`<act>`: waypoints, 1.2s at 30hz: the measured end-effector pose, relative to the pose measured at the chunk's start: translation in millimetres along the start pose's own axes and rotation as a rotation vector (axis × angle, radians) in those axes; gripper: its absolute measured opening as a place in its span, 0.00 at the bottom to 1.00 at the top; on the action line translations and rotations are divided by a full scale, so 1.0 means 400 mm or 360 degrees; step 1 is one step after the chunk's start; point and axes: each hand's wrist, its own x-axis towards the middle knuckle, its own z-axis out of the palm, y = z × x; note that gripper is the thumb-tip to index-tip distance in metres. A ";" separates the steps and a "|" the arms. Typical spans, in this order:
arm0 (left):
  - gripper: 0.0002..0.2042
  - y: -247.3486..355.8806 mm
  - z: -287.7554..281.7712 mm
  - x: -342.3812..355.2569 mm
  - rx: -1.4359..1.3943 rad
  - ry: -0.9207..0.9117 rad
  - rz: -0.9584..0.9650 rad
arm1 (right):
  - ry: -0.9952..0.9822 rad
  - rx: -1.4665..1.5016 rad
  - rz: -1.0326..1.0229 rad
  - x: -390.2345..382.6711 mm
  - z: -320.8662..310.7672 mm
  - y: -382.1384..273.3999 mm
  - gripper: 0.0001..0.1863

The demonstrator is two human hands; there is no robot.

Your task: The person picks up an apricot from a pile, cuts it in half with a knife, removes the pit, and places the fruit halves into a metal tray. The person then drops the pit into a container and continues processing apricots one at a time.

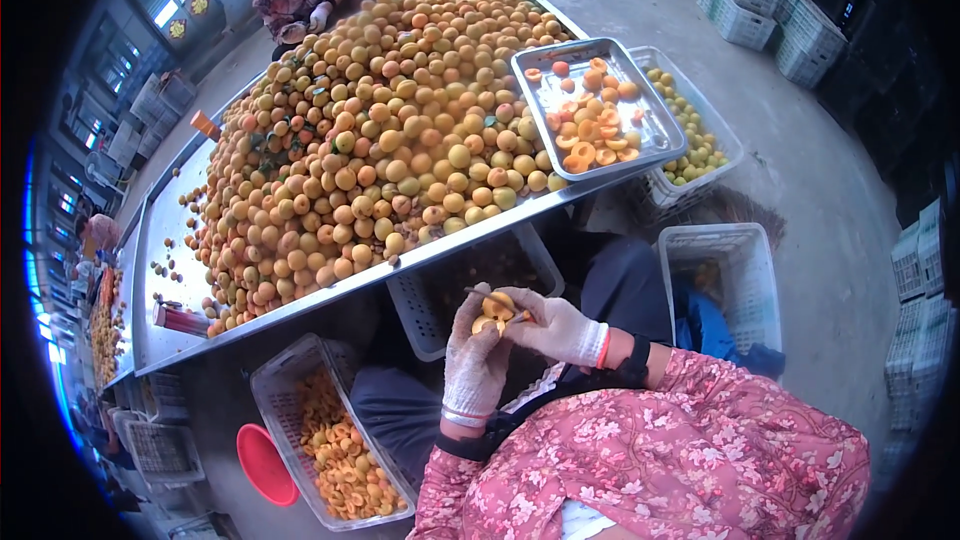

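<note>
The left hand (476, 352) is clamped around a split apricot (493, 312), held below the near edge of the desk (300, 308). The right hand (553, 327) is closed on a small tool, pressing into it. Better to twist gently and keep the fingers away from the blade.

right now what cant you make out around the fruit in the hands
- Head view: the tool at the apricot is a thin sliver; the right hand covers the rest, so its kind is unclear.
- The left hand hides the apricot's underside.
- The crate under the metal table is shadowed and cut off by the table edge; contents unreadable.
- The white crate by the knee: contents too dark.
</note>
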 end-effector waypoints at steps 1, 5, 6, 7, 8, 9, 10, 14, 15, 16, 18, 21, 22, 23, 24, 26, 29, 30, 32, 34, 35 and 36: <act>0.22 -0.001 0.000 0.000 -0.0039 0.0014 -0.0002 | -0.0005 0.0004 0.0000 -0.006 -0.012 -0.004 0.28; 0.22 0.003 0.004 0.002 -0.0140 0.0095 0.0027 | -0.0040 0.1397 0.1332 0.011 -0.051 -0.090 0.22; 0.21 0.001 -0.009 0.007 -0.0175 0.0092 0.0048 | -0.0035 0.1513 0.1300 0.010 -0.053 -0.094 0.22; 0.21 -0.003 -0.020 0.009 -0.0175 0.0095 0.0055 | -0.0030 0.1629 0.1266 0.009 -0.056 -0.096 0.21; 0.20 -0.004 -0.028 0.009 -0.0198 0.0106 0.0070 | -0.0116 0.1318 0.1271 0.006 -0.062 -0.064 0.22; 0.20 -0.006 -0.035 0.011 -0.0220 0.0118 0.0083 | -0.0121 0.1317 0.1272 0.004 -0.049 -0.036 0.22; 0.20 -0.007 -0.038 0.015 -0.0222 0.0120 0.0087 | -0.0072 0.0513 0.0829 -0.004 -0.029 -0.012 0.24; 0.18 -0.014 -0.070 0.025 -0.0317 0.0146 0.0061 | -0.0127 -0.0360 0.0653 0.006 -0.017 -0.015 0.30; 0.18 -0.017 -0.081 0.028 -0.0394 0.0121 0.0009 | -0.0107 -0.0339 0.0583 0.005 -0.014 -0.012 0.31; 0.18 -0.031 -0.094 0.038 -0.0399 0.0123 0.0012 | -0.0112 -0.0342 0.0583 0.005 -0.012 -0.012 0.31; 0.18 -0.046 -0.105 0.056 -0.0628 -0.0009 0.0052 | -0.0179 -0.0369 0.0569 0.015 0.002 -0.016 0.31; 0.21 -0.042 -0.086 0.055 -0.0608 -0.0011 0.0145 | -0.0244 -0.0333 0.0607 0.020 0.011 -0.030 0.30; 0.21 -0.043 -0.082 0.056 -0.0611 -0.0011 0.0147 | -0.0246 -0.0335 0.0607 0.015 0.013 -0.029 0.30; 0.22 -0.044 -0.079 0.057 -0.0614 0.0068 0.0144 | -0.0246 -0.0342 0.0499 0.010 0.017 -0.034 0.29; 0.22 -0.043 -0.076 0.056 -0.0618 0.0146 0.0140 | -0.0246 -0.0349 0.0391 0.011 0.020 -0.042 0.27; 0.22 -0.038 -0.079 0.043 -0.0474 0.0152 0.0139 | -0.0175 0.0045 0.0599 0.037 -0.001 -0.100 0.24; 0.21 -0.016 -0.036 0.020 -0.0241 0.0194 0.0095 | 0.0193 0.0654 0.0859 0.084 -0.038 -0.151 0.10; 0.21 -0.012 -0.034 0.016 -0.0083 0.0139 0.0093 | 0.0311 0.0701 0.0782 0.102 -0.042 -0.145 0.09; 0.22 -0.005 -0.010 0.005 0.0144 0.0098 0.0095 | 0.0472 0.0786 0.0659 0.146 -0.044 -0.168 0.07; 0.22 -0.002 0.008 -0.006 0.0268 0.0062 0.0104 | 0.0515 0.0887 0.0460 0.178 -0.037 -0.191 0.07; 0.23 0.000 0.013 -0.013 0.0394 0.0037 0.0120 | 0.0529 0.0940 0.0373 0.188 -0.031 -0.204 0.08; 0.23 0.003 0.015 -0.018 0.0390 -0.0011 0.0115 | 0.0532 0.0939 0.0372 0.195 -0.026 -0.208 0.08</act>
